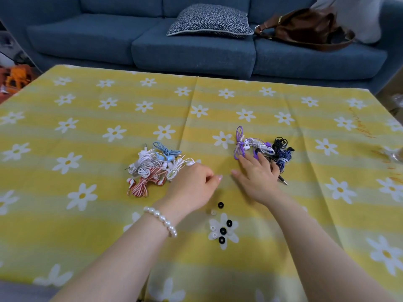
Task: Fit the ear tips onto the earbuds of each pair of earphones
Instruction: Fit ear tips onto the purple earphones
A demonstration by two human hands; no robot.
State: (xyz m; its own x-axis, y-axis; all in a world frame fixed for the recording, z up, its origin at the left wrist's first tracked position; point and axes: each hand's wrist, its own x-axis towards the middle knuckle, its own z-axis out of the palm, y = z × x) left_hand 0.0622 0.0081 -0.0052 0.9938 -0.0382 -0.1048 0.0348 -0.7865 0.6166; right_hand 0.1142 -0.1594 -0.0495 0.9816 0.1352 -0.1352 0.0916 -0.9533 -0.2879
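Note:
Two heaps of bundled earphones lie on the yellow flowered tablecloth [109,225]. The left heap [156,166] has white, light blue and red-striped cables. The right heap [263,149] has purple, white, dark blue and black ones. Several loose ear tips [222,227], black and white, lie nearer to me between my forearms. My left hand [192,186] hovers beside the left heap with fingers loosely curled, holding nothing that I can see. My right hand [257,173] lies with fingers spread on the near edge of the right heap, touching the purple and dark cables.
A blue sofa [192,51] runs along the table's far edge, with a patterned cushion [209,20] and a brown leather bag [305,29] on it. An audio plug [283,180] sticks out beside my right hand. Orange items [17,77] sit at the far left.

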